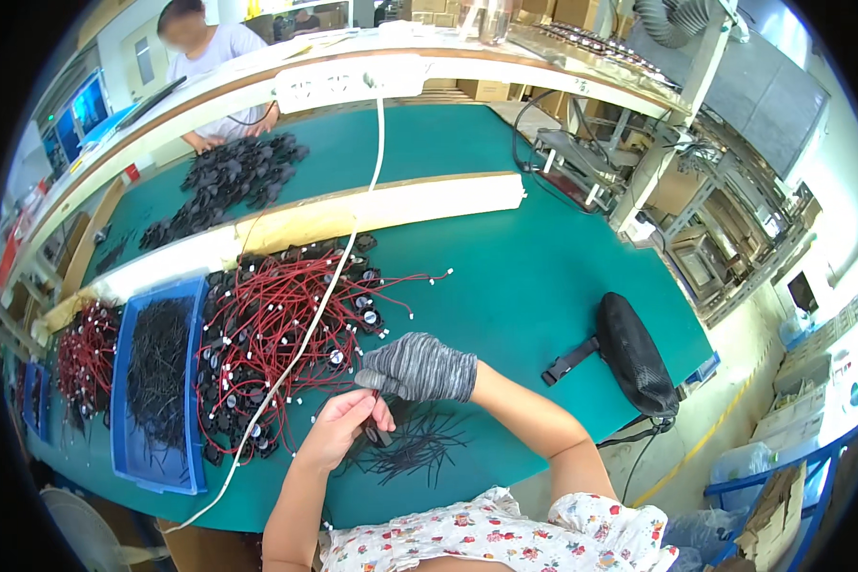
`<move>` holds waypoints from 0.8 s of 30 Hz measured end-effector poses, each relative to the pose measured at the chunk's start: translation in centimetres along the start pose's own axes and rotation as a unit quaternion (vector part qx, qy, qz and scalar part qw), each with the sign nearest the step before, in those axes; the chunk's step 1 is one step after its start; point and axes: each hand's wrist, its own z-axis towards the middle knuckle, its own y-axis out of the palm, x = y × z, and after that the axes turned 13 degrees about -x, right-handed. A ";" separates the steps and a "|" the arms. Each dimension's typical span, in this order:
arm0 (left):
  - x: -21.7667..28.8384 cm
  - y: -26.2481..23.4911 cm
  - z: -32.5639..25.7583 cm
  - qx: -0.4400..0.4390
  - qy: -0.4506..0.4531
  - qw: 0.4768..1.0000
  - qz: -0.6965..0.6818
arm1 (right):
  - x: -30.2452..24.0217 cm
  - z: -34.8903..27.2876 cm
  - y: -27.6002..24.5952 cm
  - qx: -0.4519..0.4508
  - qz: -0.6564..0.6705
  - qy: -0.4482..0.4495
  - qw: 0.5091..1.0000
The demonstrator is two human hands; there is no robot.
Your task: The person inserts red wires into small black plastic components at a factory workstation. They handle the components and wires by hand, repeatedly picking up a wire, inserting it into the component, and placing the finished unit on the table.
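My bare left hand [336, 429] has its fingers closed on a small black part [378, 438], which hangs partly hidden below the fingertips. Against it, my right hand [418, 368] in a grey striped glove is pinched shut; whatever sits between its fingers is too small to make out. Under the hands, a loose heap of thin black strips [415, 450] lies on the green tabletop [486, 381]. Just left of them spreads a big pile of small round black parts with red wires [281, 315] and white connectors.
A blue tray [201, 381] of thin black strips stands left, beyond it more red-wired parts [88, 357]. A white cable [330, 286] hangs across the pile. At right lies a black pouch [634, 357] with a buckle strap. Past a pale divider [429, 202], another person handles black pieces [229, 181].
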 end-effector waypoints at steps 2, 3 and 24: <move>-0.1 -0.1 -0.1 0.021 0.009 0.997 0.075 | 0.6 -0.4 0.3 0.025 -0.071 -0.048 0.996; -0.1 -0.1 -0.1 0.033 0.015 0.993 0.113 | 0.9 -0.6 0.2 0.059 0.029 0.010 0.998; 0.5 -0.9 -0.2 0.162 0.154 0.915 0.337 | 0.0 -1.4 4.9 -0.009 0.139 0.051 0.989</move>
